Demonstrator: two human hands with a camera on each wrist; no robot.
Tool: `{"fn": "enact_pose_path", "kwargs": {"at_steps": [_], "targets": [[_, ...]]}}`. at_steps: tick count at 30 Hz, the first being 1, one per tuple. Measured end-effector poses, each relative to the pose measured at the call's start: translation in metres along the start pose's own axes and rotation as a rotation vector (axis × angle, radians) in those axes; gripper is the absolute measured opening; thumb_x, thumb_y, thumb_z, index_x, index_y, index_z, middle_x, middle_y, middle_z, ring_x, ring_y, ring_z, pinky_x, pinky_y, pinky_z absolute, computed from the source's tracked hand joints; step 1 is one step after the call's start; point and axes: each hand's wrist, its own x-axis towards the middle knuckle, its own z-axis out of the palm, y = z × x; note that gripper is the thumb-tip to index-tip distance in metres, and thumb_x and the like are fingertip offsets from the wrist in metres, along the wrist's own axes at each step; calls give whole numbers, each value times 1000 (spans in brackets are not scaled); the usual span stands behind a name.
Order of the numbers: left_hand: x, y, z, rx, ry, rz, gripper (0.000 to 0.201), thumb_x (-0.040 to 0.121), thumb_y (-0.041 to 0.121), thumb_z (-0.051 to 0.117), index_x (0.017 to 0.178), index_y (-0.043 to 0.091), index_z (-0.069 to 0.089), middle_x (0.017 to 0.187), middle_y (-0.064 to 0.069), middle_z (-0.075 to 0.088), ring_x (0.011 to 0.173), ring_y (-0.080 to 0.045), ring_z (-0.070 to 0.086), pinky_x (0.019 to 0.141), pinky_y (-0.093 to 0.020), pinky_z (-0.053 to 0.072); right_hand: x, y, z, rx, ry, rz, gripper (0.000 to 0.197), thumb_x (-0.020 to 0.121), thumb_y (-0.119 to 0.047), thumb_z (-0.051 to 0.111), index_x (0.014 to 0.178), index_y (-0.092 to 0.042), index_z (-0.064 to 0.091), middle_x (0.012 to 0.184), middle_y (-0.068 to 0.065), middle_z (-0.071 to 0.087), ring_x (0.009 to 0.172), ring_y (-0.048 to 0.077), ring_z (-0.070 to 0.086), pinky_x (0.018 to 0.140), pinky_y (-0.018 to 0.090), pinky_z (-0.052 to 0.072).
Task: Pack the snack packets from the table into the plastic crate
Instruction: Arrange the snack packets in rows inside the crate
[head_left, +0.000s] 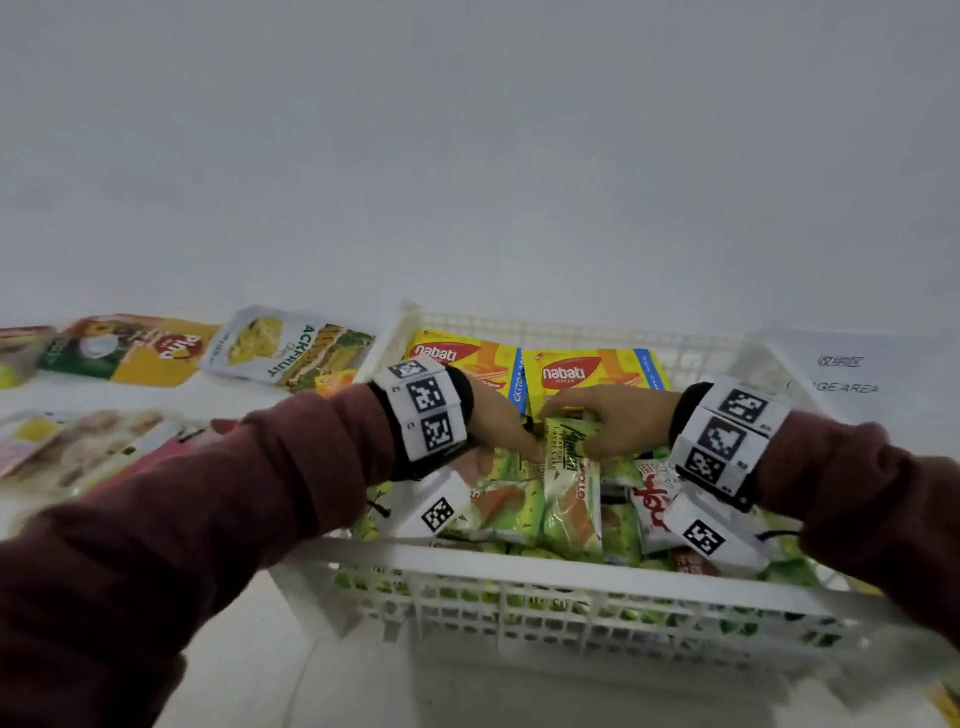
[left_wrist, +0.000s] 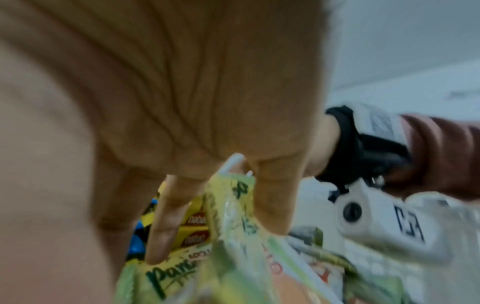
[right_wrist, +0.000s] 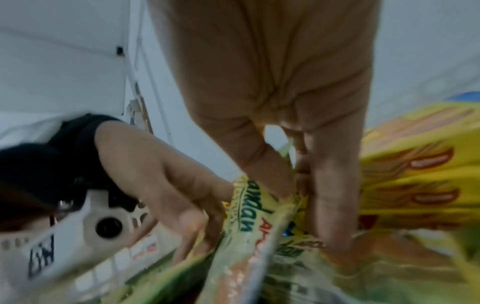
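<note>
A: Nearest thing?
B: My maroon sleeves (head_left: 156, 545), low in the head view, then the near rim of the white plastic crate (head_left: 519, 571) right under my wrists. Both forearms cross that rim.

A: Hands?
B: Both inside the crate on one green pandan cake packet (head_left: 569, 467). Right hand (head_left: 613, 421) pinches its top edge, thumb and fingers (right_wrist: 265, 164) closed on the wrapper in the right wrist view. Left hand (head_left: 498, 415) is against the packet's left side; left wrist view shows fingers (left_wrist: 166, 222) fairly straight with the wrapper's top edge poking up between two of them. Touching, but I cannot tell whether it actually grips.

A: Where does the packet sit?
B: Mid-crate, standing on edge among more green cake packets (head_left: 498, 509). A red-and-white packet (head_left: 652, 504) lies just beside it on the right.

A: Back of the crate?
B: Two yellow Nabati wafer packs (head_left: 571, 371) side by side against the far wall, touching each other. My fingertips are just in front of them.

A: Room to move?
B: Tight inside, packets fill it wall to wall. Some bare table (head_left: 291, 649) shows left of the near corner.

A: Still on the table?
B: A jackfruit chips pouch (head_left: 291, 345) just beside the crate's far-left corner, a yellow-orange pouch (head_left: 135, 348) further left, and blurred packets (head_left: 78, 447) by my left sleeve. A printed paper sheet (head_left: 852, 374) lies right of the crate.
</note>
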Motion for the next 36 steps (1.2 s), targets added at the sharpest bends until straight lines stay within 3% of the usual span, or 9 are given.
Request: {"fn": "enact_pose_path", "kwargs": {"at_steps": [3,7,9,14,20,24,28,32,36], "targets": [[-8,-9,-4,152,29,26,25,92,27,55,107,8,50,88,-3,46,64,-12,43,42,-9,38,1,0,1,-10,35,44,39,82,-13,64,116,-21,45,75,-8,44,59,9,42,49,20,32],[-10,-11,15,405,-31,-2,46,85,27,65,124,7,51,120,-5,55,98,-20,51,64,-21,35,-4,3,-12,33,36,46,33,76,-11,71,92,-18,44,60,-5,38,42,3,36,45,21,29],[-6,-9,26,487,-18,-2,54,85,30,65,130,6,48,131,-9,51,103,-22,50,57,-22,32,-9,7,-23,110,33,39,33,73,-8,74,90,-14,46,51,-4,39,31,1,31,41,20,29],[-2,-12,31,561,35,-18,52,86,26,65,129,5,47,129,-9,54,99,-20,50,82,-29,42,-18,19,-37,212,5,80,35,72,-8,77,86,-13,46,35,-6,37,26,3,31,30,12,31],[-7,-16,24,622,44,-47,45,96,20,47,137,3,40,137,-10,47,103,-21,46,95,-28,38,-12,33,-20,386,-9,43,36,74,-11,75,97,-19,49,41,-4,40,34,7,37,40,16,38],[-3,-20,27,636,-15,-86,31,96,24,46,121,8,49,90,-2,51,77,-16,47,71,-22,34,-8,34,-1,286,-93,159,27,75,-15,76,82,-16,50,56,-2,52,42,7,50,43,17,48],[-6,-21,20,565,29,-94,55,89,24,58,137,4,39,135,-8,48,115,-23,51,82,-27,38,-12,22,10,-155,-217,208,32,75,-39,73,88,-18,52,76,-4,54,59,8,52,51,18,41],[-10,-24,17,504,34,-77,81,78,44,69,141,13,29,141,-6,39,126,-26,43,89,-34,39,-22,-2,-1,-555,-124,53,46,76,-45,69,115,-24,56,93,-5,48,93,17,52,64,22,36],[-3,-27,29,547,75,-77,90,73,50,72,142,16,25,140,-9,32,127,-29,38,99,-42,40,-8,-19,13,-445,-261,-216,44,76,-31,73,118,-25,57,93,-3,53,85,15,51,69,24,39]]}}
